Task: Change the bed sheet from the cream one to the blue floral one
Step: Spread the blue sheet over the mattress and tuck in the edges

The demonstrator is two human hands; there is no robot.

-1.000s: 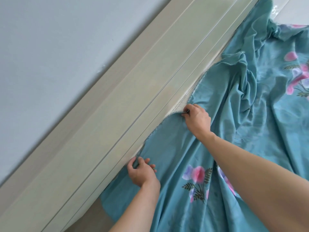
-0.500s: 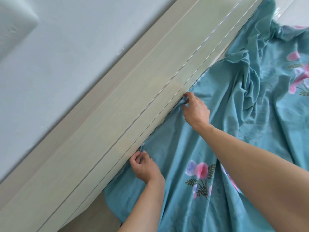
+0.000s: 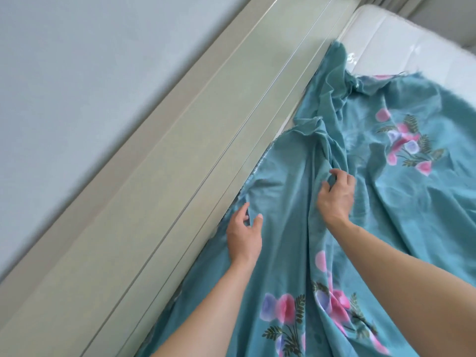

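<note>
Spreading the blue floral sheet along the headboard

The blue floral sheet (image 3: 296, 240) lay rumpled over the mattress (image 3: 401, 47), bunched toward 12 o'clock. Right hand (image 3: 334, 197) fingers curled into a fold; left hand (image 3: 244, 233) fingers apart, relaxed. Best pull each fold flat before tucking against the headboard (image 3: 180, 163).

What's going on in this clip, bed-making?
Yes. A person is fitting a blue floral sheet along the headboard. The left hand rests open on the sheet by its tucked edge; the right hand gathers a fold further up. Beyond that the sheet lies bunched, and the far corner of the white mattress is uncovered.
</note>
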